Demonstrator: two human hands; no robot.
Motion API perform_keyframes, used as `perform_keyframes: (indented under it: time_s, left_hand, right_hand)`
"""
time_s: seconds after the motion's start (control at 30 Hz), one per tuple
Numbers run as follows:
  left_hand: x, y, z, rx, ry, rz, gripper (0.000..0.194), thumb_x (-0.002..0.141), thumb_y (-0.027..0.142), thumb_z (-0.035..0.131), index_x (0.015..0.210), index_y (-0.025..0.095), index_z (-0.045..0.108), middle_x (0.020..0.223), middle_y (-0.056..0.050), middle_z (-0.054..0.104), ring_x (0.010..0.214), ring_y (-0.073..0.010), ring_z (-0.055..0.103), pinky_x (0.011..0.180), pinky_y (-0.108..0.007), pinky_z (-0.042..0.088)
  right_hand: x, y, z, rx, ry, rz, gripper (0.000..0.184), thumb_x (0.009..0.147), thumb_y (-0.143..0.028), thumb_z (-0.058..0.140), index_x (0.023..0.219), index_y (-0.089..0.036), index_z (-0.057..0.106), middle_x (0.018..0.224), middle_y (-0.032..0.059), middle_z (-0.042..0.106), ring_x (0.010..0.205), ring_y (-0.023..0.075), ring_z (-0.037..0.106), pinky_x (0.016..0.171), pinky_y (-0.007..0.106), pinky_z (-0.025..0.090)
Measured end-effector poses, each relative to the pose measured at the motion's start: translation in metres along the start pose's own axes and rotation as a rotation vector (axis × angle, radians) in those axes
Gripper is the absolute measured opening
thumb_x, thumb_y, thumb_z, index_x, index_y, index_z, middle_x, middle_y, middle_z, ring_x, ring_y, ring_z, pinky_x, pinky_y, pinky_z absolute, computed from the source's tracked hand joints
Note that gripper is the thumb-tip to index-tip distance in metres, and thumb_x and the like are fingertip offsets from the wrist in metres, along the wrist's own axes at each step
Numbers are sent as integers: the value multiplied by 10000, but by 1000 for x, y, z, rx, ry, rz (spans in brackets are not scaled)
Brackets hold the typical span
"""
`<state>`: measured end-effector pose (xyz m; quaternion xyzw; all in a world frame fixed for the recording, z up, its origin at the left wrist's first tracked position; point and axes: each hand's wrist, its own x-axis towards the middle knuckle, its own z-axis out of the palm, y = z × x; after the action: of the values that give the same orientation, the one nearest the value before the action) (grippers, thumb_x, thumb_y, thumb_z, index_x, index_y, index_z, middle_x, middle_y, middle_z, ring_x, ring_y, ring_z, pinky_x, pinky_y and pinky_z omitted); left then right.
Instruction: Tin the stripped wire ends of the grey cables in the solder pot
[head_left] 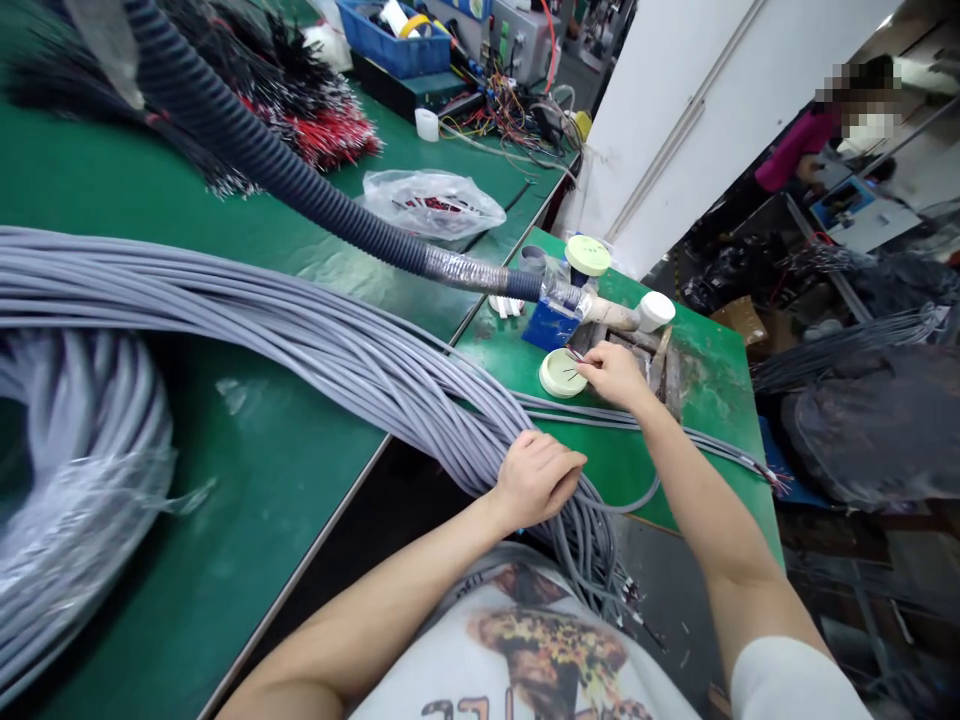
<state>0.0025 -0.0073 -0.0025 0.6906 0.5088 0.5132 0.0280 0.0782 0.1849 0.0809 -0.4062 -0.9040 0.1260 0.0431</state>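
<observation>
My left hand (536, 480) is closed over a thick bundle of grey cables (390, 370), near where the bundle droops off the bench edge. In a pinch, my right hand (616, 375) holds the stripped end of a cable, its thin coloured wires (574, 356) showing at the fingertips. Those wires point into a shallow, pale round tub (559, 380) on the green bench; whether they touch its contents I cannot tell. Beneath my right forearm lie several separate grey cables (712, 443), their coloured wire ends fanned out at the right edge.
A ribbed dark hose (322, 195) crosses above the bench to a blue box (551, 322). Nearby stand a white tub (655, 311) and a pale lid (588, 255). A coiled cable bundle (90, 480) lies left, black and red wires (322, 130) behind. A person (806, 150) is far right.
</observation>
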Motion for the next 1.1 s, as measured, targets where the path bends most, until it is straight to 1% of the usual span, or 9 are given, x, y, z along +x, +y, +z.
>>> perform_keyframes:
  time_s: [0.23, 0.3, 0.37, 0.47, 0.53, 0.6, 0.7, 0.8, 1.1]
  left_hand:
    - [0, -1, 0, -31, 6, 10, 161, 840, 153, 520, 967, 197, 608, 783, -24, 692, 726, -151, 608, 724, -335, 363]
    - [0, -1, 0, -40, 6, 5, 167, 837, 150, 524, 972, 198, 609, 788, -24, 693, 730, -151, 610, 727, -335, 364]
    - [-1, -2, 1, -46, 4, 1, 172, 833, 147, 528, 977, 199, 606, 791, -24, 694, 733, -152, 610, 731, -336, 365]
    - [-3, -3, 1, -49, 7, 4, 179, 823, 138, 542, 981, 200, 598, 795, -23, 697, 737, -155, 611, 735, -337, 370]
    - [-2, -3, 1, -55, 16, 12, 188, 816, 128, 553, 984, 201, 593, 808, -22, 702, 751, -156, 617, 744, -337, 378]
    - [-2, -2, 0, -64, 33, 16, 200, 809, 119, 561, 986, 205, 593, 831, -21, 710, 782, -159, 627, 780, -342, 391]
    - [0, -1, -2, -69, 58, 13, 209, 802, 117, 572, 983, 218, 599, 860, -22, 718, 829, -166, 641, 867, -366, 396]
    - [0, -1, -2, -64, 66, 9, 209, 797, 115, 580, 974, 223, 604, 865, -22, 721, 844, -172, 648, 912, -388, 388]
    - [-2, -2, 0, -37, 60, 17, 194, 806, 129, 573, 967, 232, 608, 864, -19, 724, 832, -168, 649, 930, -397, 380]
  right_hand:
    - [7, 0, 9, -62, -23, 16, 194, 767, -278, 575, 728, -166, 728, 741, 38, 599, 675, 158, 515, 591, 277, 308]
    - [5, 1, 3, -64, -23, 14, 205, 772, -284, 567, 723, -164, 726, 742, 38, 600, 673, 154, 517, 599, 277, 317]
    - [2, 7, -8, -56, 15, 4, 224, 778, -303, 561, 715, -160, 721, 736, 38, 601, 674, 152, 521, 610, 275, 330]
    - [-5, 33, -28, -64, 129, 39, 252, 777, -332, 560, 687, -149, 708, 711, 42, 603, 668, 152, 527, 617, 274, 347]
    - [-8, 57, -37, -110, 173, 135, 248, 769, -330, 567, 677, -145, 703, 712, 49, 619, 675, 157, 539, 620, 271, 355]
    - [-10, 81, -39, -157, 177, 233, 230, 757, -318, 579, 674, -143, 703, 722, 58, 642, 691, 166, 554, 628, 271, 360]
    - [-10, 109, -35, -187, 164, 317, 218, 743, -309, 593, 662, -143, 709, 715, 69, 666, 692, 179, 571, 620, 273, 359]
    - [-8, 122, -27, -206, 145, 373, 214, 739, -309, 595, 672, -152, 723, 712, 73, 687, 694, 188, 591, 605, 272, 357]
    - [-2, 126, -16, -220, 100, 422, 204, 741, -303, 591, 717, -173, 747, 777, 86, 725, 760, 203, 635, 649, 267, 401]
